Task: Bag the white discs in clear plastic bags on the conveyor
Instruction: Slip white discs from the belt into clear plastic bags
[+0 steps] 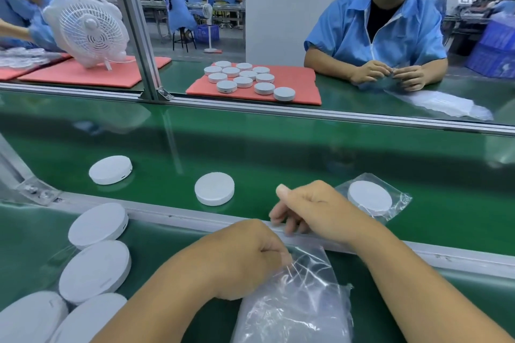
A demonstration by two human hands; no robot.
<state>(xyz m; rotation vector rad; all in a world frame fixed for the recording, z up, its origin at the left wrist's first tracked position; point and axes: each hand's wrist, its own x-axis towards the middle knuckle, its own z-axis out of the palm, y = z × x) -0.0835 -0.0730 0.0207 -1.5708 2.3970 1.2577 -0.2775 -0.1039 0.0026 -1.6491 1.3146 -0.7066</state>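
Near bench, far left: four white discs (94, 273) bunched together, touching or overlapping, unbagged, some clear film under them. On the green conveyor belt (278, 153) beyond the aluminium rail (195, 216): one bare disc (110, 169) at left, a second bare disc (214, 188) near centre, both lying flat and well apart.

Left hand (245, 256): fingers curled into a loose fist, thumb and fingertips pinching the top edge of the stack of clear plastic bags (295, 303) on the near bench. Film is puckered into creases at the pinch point. Whether it has one bag or several is impossible to tell.

Right hand (315, 209): over the rail, thumb up, fingers curled downward, tips near the rail. The fingers are motion-blurred. A thin strip of clear film may be at the fingertips, but the grip cannot be confirmed; can't tell if it holds anything.

Just right of that hand, on the belt: bagged disc (369, 198), one white disc inside a clear bag, lying flat, with loose bag edge trailing to the right.

Far side of the belt: pink foam mat (303, 86) carrying a cluster of small white discs (245, 78), white desk fan (86, 28) on another pink mat at left, and a person in a blue smock (376, 33) opposite, both hands working on clear film.
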